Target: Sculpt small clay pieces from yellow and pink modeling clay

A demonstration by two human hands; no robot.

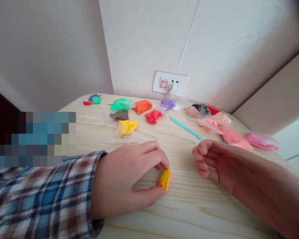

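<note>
My left hand (126, 177) rests on the wooden table (189, 205) and pinches a small yellow and pink clay piece (164, 179) between thumb and fingers. A plaid sleeve covers that arm. My right hand (214, 162) lies just to the right of the clay piece, not touching it, with its fingers curled inward. I see nothing in it.
Small bags of clay lie along the back: green (121, 104), orange (142, 106), red (153, 116), yellow (126, 127), brown (119, 115), purple (167, 104), several pink ones (233, 136). A teal modelling tool (185, 127) lies between them. A wall socket (169, 83) sits behind. Small clay shapes (93, 99) sit far left.
</note>
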